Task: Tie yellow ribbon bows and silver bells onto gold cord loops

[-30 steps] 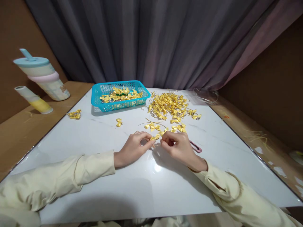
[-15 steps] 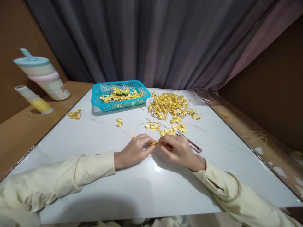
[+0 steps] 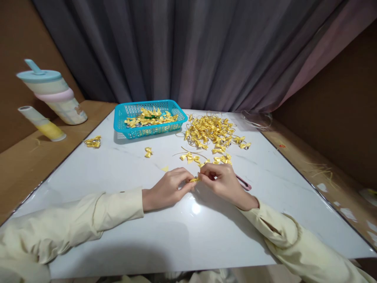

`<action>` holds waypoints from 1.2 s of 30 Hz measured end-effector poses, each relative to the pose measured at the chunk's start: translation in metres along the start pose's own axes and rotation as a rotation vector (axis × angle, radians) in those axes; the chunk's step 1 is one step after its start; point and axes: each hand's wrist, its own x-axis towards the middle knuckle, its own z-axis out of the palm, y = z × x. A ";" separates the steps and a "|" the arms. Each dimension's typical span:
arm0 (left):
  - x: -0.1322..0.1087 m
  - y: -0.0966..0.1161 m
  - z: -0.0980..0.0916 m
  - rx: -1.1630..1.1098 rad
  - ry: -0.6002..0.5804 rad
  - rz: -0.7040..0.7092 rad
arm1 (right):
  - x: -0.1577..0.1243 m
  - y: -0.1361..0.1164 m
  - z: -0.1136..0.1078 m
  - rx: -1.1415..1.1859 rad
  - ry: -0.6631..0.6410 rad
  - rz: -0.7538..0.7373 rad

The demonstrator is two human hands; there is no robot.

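Note:
My left hand [image 3: 171,188] pinches a small yellow ribbon bow [image 3: 194,179] between thumb and fingers, just above the white table. A bit of silver shows on that bow, probably a small bell. My right hand [image 3: 222,184] is closed in a pinch at the bow's right end; its fingertips hide what part they grip. Beyond the hands lie loose yellow bows [image 3: 190,158], and a larger pile of bows with silver bells and thin cords [image 3: 210,129] sits farther back. A pair of pink-handled snips [image 3: 244,183] lies partly covered by my right hand.
A blue plastic basket [image 3: 150,133] holding more bows stands at the back. One single bow [image 3: 148,152] and a bundle of gold cord [image 3: 93,142] lie at the left. A tumbler [image 3: 59,96] and a tube of yellow thread [image 3: 43,124] stand on the left ledge.
My right hand has turned and lifted slightly at the bow, now covering the blades of the snips. My left hand keeps its place with the bow.

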 end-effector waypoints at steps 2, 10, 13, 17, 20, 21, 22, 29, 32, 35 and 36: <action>0.000 0.000 0.000 -0.007 0.000 0.011 | 0.000 0.000 0.000 0.002 -0.008 0.009; -0.001 -0.001 0.000 -0.025 0.028 0.014 | 0.000 0.002 0.000 -0.006 0.042 -0.011; 0.000 0.000 0.000 -0.042 0.043 -0.021 | 0.000 0.001 0.000 -0.017 0.052 -0.014; 0.001 0.000 0.001 -0.051 0.064 -0.106 | -0.001 0.001 -0.001 -0.030 0.054 -0.021; 0.002 -0.002 0.001 -0.062 0.083 -0.200 | -0.001 0.001 0.000 -0.022 0.027 -0.009; 0.002 -0.003 0.002 -0.069 0.090 -0.223 | -0.002 0.002 0.001 -0.013 0.006 0.002; 0.002 -0.004 0.002 -0.074 0.095 -0.241 | -0.002 0.002 0.002 0.000 -0.017 0.016; 0.002 -0.004 0.002 -0.071 0.107 -0.266 | -0.002 0.001 0.011 0.270 -0.160 0.202; 0.003 -0.004 0.002 -0.064 0.097 -0.270 | 0.000 0.000 0.011 0.413 -0.208 0.323; 0.004 -0.005 0.002 -0.087 0.069 -0.295 | 0.002 0.001 0.010 0.529 -0.243 0.402; 0.004 -0.005 0.002 -0.095 0.059 -0.305 | 0.002 0.001 0.010 0.554 -0.251 0.414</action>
